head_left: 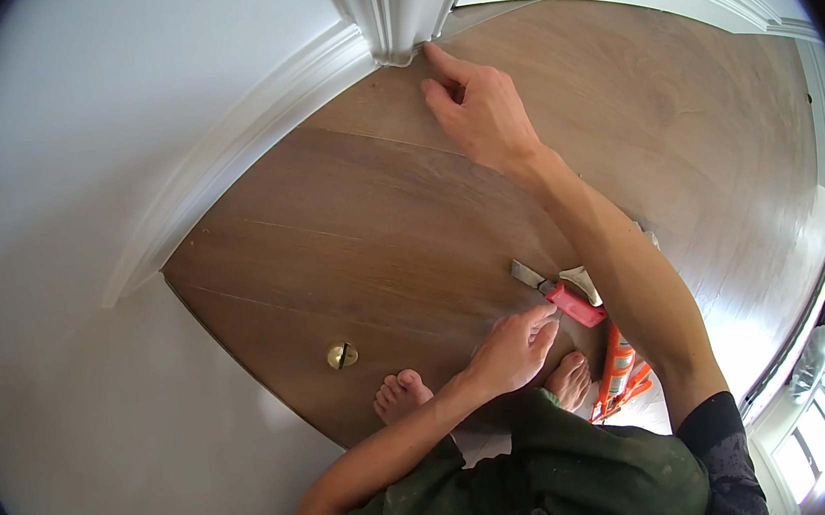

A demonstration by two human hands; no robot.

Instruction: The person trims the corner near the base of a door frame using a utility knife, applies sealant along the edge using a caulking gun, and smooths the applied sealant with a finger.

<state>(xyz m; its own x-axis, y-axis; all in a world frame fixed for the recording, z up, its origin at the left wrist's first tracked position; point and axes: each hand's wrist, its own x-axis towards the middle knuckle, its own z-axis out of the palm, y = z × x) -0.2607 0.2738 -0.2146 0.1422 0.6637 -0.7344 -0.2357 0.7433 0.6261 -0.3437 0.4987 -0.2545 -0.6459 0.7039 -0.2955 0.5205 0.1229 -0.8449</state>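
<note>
Right hand (480,110) at 12 o'clock: index fingertip pressed against white door casing (392,28) base, holding nothing. Left hand (517,347) at 6 o'clock: open, fingertips touching red-handled scraper (559,294) on wood floor (371,242).

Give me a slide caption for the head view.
Right hand touches white door trim; left hand rests by red scraper.

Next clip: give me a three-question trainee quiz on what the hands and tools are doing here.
1. True or false: the right hand fingertip touches the base of the white door trim.
2. The left hand is nearest to: A) floor stop B) red scraper C) caulk gun
3. What surface do the tools lie on?

Key: 1 true; 2 B; 3 the wood floor.
</note>
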